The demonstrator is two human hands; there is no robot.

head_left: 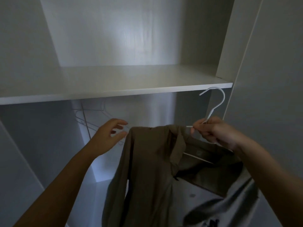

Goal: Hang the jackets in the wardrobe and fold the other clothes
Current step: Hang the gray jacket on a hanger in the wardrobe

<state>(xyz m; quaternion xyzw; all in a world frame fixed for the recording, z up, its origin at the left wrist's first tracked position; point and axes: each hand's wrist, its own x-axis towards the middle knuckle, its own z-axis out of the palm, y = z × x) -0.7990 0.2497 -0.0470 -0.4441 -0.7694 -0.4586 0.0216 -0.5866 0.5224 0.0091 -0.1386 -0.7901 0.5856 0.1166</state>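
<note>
An olive-brown jacket [152, 164] hangs on a white hanger [214, 104] in front of the open wardrobe. My right hand [213, 131] grips the hanger at the base of its hook, just below the shelf edge. The hook's tip points left, near the shelf's right end. My left hand [109, 136] hovers with spread, relaxed fingers just left of the jacket's shoulder and holds nothing. The rail is hidden behind the shelf.
A white shelf [114, 89] crosses the wardrobe above the hanging space. Several bare wire hangers [88, 118] hang in the dim back left. A grey garment [226, 207] lies at the lower right. The wardrobe side panel [262, 79] stands on the right.
</note>
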